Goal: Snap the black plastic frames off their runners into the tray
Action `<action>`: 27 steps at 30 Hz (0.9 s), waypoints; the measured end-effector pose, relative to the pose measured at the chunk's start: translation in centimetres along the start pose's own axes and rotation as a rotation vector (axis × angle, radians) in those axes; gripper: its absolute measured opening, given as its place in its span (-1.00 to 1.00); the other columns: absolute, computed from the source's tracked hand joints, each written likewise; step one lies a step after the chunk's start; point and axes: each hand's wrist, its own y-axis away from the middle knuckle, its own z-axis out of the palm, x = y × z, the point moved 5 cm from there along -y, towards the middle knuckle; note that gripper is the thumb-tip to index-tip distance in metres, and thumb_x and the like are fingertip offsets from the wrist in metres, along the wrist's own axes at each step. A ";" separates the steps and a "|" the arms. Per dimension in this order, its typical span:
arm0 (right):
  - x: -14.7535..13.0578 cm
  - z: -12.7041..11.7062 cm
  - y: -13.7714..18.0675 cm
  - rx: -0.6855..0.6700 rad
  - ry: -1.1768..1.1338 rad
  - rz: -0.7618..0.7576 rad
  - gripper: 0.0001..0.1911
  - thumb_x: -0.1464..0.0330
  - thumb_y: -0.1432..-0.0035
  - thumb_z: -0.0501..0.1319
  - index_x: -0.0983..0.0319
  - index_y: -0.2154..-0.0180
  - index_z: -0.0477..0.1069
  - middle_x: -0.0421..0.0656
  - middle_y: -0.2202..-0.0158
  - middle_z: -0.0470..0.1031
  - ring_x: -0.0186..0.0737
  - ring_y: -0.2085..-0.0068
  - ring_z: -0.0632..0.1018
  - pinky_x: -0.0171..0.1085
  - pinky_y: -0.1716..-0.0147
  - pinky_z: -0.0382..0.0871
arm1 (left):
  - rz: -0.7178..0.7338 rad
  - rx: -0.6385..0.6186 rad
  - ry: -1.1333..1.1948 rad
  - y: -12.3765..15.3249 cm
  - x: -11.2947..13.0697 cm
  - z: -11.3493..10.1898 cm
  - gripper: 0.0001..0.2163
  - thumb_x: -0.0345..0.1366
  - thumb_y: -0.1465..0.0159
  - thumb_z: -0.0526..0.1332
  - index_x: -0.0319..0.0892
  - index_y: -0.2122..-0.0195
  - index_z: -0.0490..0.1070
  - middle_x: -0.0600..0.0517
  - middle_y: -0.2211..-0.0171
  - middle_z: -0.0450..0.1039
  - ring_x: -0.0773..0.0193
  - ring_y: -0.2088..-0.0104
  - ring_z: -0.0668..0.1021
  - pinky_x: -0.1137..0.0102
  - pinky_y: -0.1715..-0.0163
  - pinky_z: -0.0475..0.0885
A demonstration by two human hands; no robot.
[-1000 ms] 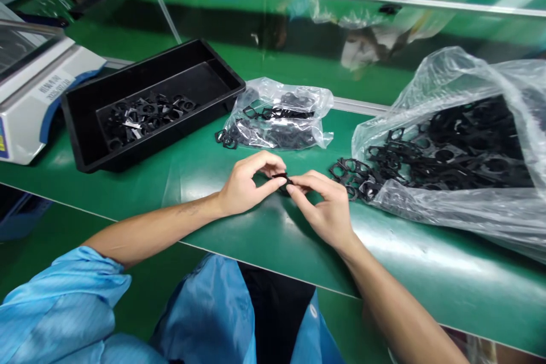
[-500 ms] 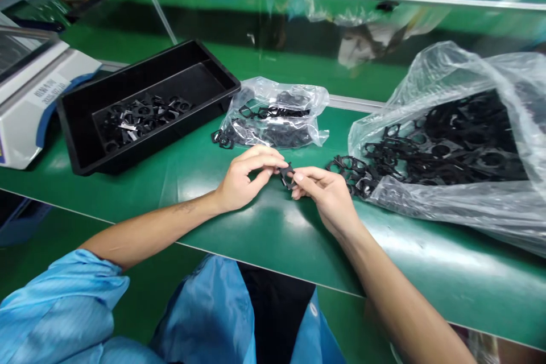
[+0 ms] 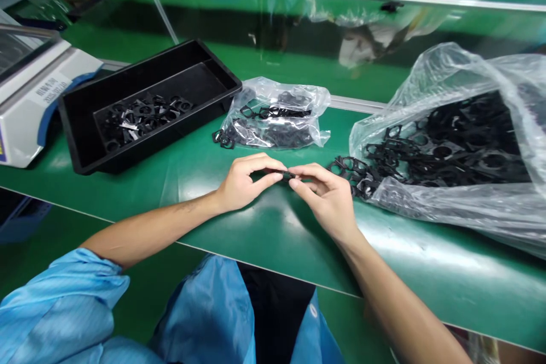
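green workbench [image 3: 273, 239] below, left fingers [image 3: 267, 166] and right fingers [image 3: 309, 173] pinch a small black part [image 3: 289, 176].

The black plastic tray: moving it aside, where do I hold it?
Grip the black plastic tray by its long near rim, coming from the front of the green bench. That wall runs straight and bare, while the black stamped parts lie in the inner well.

Dull matt black on the punched frame pieces [image 3: 443, 153], rubber or plastic unclear. Matt black moulded plastic on the tray [image 3: 140, 71], thin glossy polythene on the bag [image 3: 430, 82]. Smooth, glossy green on the bench mat [image 3: 273, 239], soft blue cloth in the smock sleeve [image 3: 55, 307].
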 end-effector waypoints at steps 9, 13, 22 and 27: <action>0.1 0.2 0.0 0.000 0.001 0.017 -0.80 0.21 -0.14 0.37 0.21 0.29 0.51 -0.18 0.35 0.54 -0.29 0.37 0.57 -0.28 0.28 0.54 | -0.058 -0.016 0.071 0.3 -0.6 0.5 -0.87 -0.24 -0.32 0.28 -0.21 0.26 0.51 0.04 0.36 0.60 0.37 0.39 0.60 0.49 0.31 0.52; 0.2 0.4 0.0 -0.031 0.005 0.041 -0.74 0.16 -0.17 0.34 0.21 0.28 0.45 -0.20 0.42 0.50 -0.26 0.40 0.59 -0.27 0.32 0.54 | -0.083 -0.028 0.104 0.4 -0.8 0.6 -0.87 -0.25 -0.33 0.26 -0.21 0.21 0.50 0.02 0.30 0.61 0.34 0.34 0.62 0.47 0.27 0.54; 0.5 0.5 0.0 -0.026 0.002 0.041 -0.72 0.13 -0.17 0.34 0.20 0.27 0.43 -0.20 0.40 0.50 -0.26 0.42 0.60 -0.28 0.35 0.53 | -0.073 -0.041 0.100 0.3 -0.7 0.6 -0.87 -0.27 -0.34 0.24 -0.21 0.19 0.51 -0.01 0.28 0.60 0.34 0.35 0.61 0.46 0.31 0.53; 0.1 0.6 0.1 -0.039 0.028 0.021 -0.72 0.12 -0.18 0.33 0.20 0.28 0.43 -0.21 0.42 0.48 -0.28 0.43 0.57 -0.28 0.35 0.51 | -0.022 -0.042 0.039 0.1 -0.1 0.2 -0.90 -0.31 -0.35 0.23 -0.21 0.20 0.51 0.02 0.32 0.56 0.38 0.38 0.55 0.49 0.34 0.47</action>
